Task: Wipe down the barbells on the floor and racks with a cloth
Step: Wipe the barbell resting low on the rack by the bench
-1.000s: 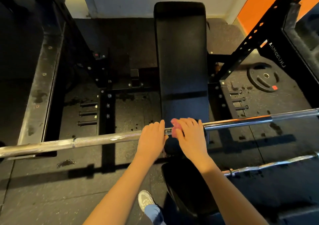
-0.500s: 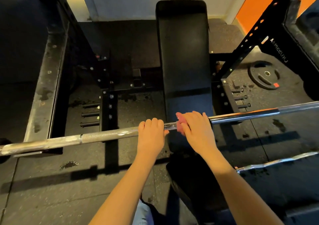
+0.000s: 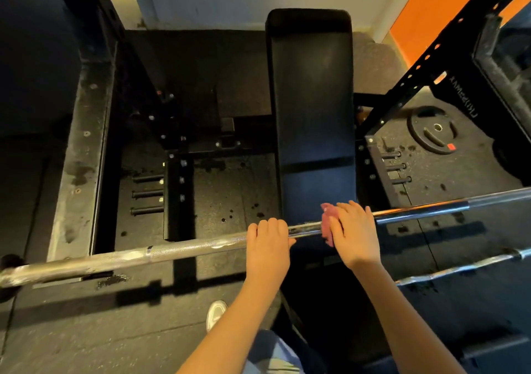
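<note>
Wiping the racked barbell (image 3: 201,244) mid-shaft right now. Right hand (image 3: 356,235) is wrapping the pink cloth (image 3: 327,224) over the bar, grip closed around cloth and bar together. It is sitting just right of centre, above the near end of the black bench (image 3: 311,100). Left hand (image 3: 268,244) is gripping the bare shaft just beside it, fingers curled over the top. A short stretch of shiny steel is showing between the two hands. My read: the left is steadying the bar.

Barbell is running across the whole view. Left end is passing the rack's left beam (image 3: 83,144); right sleeve is heading off the right edge.

Progress, judging from this: early.
- Cloth is covering only a small patch near the centre.
- Knurled section left of the left hand is showing pale smears, so I'm reading it as not wiped yet.
- Right side is looking glossy, but I can't tell whether that's cleaning or reflection.
- A second, wavy bar (image 3: 459,267) is lying on the floor (image 3: 71,330) to the right, well apart from both hands, nothing touching it. That one is waiting too.

Weight plate (image 3: 434,129) is lying flat beyond the rack upright (image 3: 431,57); not part of the job.
</note>
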Available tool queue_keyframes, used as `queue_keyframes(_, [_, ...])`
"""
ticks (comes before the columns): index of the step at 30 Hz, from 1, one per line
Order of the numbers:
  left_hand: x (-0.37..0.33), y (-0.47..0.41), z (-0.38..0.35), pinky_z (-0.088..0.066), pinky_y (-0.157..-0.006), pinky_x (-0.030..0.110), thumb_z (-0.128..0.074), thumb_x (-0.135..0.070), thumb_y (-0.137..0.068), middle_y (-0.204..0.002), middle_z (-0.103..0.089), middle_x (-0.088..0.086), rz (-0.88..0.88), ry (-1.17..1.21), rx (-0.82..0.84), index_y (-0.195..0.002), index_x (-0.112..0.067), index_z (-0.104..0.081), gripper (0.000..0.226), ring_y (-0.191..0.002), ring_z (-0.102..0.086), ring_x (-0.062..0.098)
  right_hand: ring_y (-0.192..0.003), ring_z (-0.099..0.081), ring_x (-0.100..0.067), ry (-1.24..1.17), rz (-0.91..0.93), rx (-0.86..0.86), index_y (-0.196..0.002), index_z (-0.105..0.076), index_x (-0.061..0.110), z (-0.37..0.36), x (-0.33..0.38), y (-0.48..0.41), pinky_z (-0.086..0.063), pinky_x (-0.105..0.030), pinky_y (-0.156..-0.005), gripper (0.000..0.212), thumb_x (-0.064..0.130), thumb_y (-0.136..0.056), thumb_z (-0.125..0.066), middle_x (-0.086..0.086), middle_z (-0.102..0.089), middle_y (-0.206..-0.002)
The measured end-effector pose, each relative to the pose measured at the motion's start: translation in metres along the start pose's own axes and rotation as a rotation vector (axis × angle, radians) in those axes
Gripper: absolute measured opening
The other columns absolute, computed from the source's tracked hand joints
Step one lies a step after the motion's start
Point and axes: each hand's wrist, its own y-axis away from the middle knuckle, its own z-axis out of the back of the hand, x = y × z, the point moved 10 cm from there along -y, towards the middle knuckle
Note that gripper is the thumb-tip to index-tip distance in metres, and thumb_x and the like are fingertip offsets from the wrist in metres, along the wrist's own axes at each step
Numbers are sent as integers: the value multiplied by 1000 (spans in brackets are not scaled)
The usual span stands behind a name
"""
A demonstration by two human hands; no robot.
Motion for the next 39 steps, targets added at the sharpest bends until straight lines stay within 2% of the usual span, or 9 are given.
queue_keyframes(3, [-1, -1, -1, -45, -66, 37, -79, -42, -71, -73, -56, 3, -4, -6, 27, -82, -15, -61, 34, -66, -53, 22, -122, -48, -28, 1, -25, -90, -116, -66, 29, 0, 33, 9, -30, -52, -107, 53, 39, -93, -19, 3, -64, -117])
queue_keyframes(7, [-1, -3, -1, -46, -70, 37, -80, -44, -70, -74, -57, 1, 25, -19, 62, -82, -17, -61, 35, -68, -55, 21, -117, -49, -16, 8, 266, 19, -126, -57, 35, -10, 51, 13, -30, -39, -103, 48, 42, -95, -21, 15, -60, -118])
queue_keyframes(13, [4, -2, 4, -25, -106, 42, -41, -39, -99, -121, -56, 1, 83, 5, 167, -129, -19, -45, 36, -118, -47, 23, -117, -53, -22, -37, 49, -79, -115, -67, 28, -6, 32, 7, -25, -49, -111, 40, 34, -98, -31, 5, -64, -115])
queue_keyframes(16, [10, 4, 2, -22, -111, 46, -50, -29, -96, -129, -56, 0, 78, 4, 185, -142, -21, -38, 49, -125, -46, 24, -125, -47, -21, -4, 269, -25, -129, -58, 28, -19, 69, 19, -24, -46, -114, 34, 31, -100, -42, 7, -59, -128])
queue_keyframes(22, [57, 27, 38, -38, -103, 49, -80, -25, -67, -119, -61, 1, 103, 45, 40, -124, -16, -58, 62, -111, -58, 22, -115, -52, -15, -39, 161, 20, -112, -66, 34, -21, 61, 7, -15, -45, -115, 52, 41, -95, -18, 12, -64, -114])
queue_keyframes(25, [110, 43, 46, -44, -96, 52, -89, -33, -54, -110, -65, 7, 211, -95, 31, -117, -8, -62, 73, -103, -63, 27, -118, -50, -20, -51, 301, -24, -119, -63, 30, -25, 109, 26, -20, -45, -109, 45, 38, -95, -26, 11, -62, -119])
queue_keyframes(28, [155, 55, 39, -35, -105, 52, -80, -45, -68, -106, -64, 4, 291, -197, 194, -115, -11, -60, 61, -105, -60, 25, -97, -53, -10, -71, 482, 18, -106, -61, 34, -12, 118, 24, -33, -36, -94, 18, 33, -95, -46, 19, -61, -98])
queue_keyframes(34, [183, 55, 19, -32, -97, 34, -52, -47, -93, -116, -56, -3, 280, -143, 328, -112, -22, -47, 32, -110, -51, 19, -94, -54, -18, 34, 141, -69, -96, -65, 30, -19, 113, 22, -37, -44, -91, 33, 33, -93, -32, 11, -64, -95])
queue_keyframes(39, [189, 45, 11, -36, -94, 36, -55, -46, -91, -112, -60, -2, 258, -133, 435, -108, -21, -49, 31, -108, -55, 21, -93, -55, -12, -68, 504, -16, -108, -61, 34, -25, 164, 33, -41, -35, -82, 20, 33, -96, -45, 18, -62, -100])
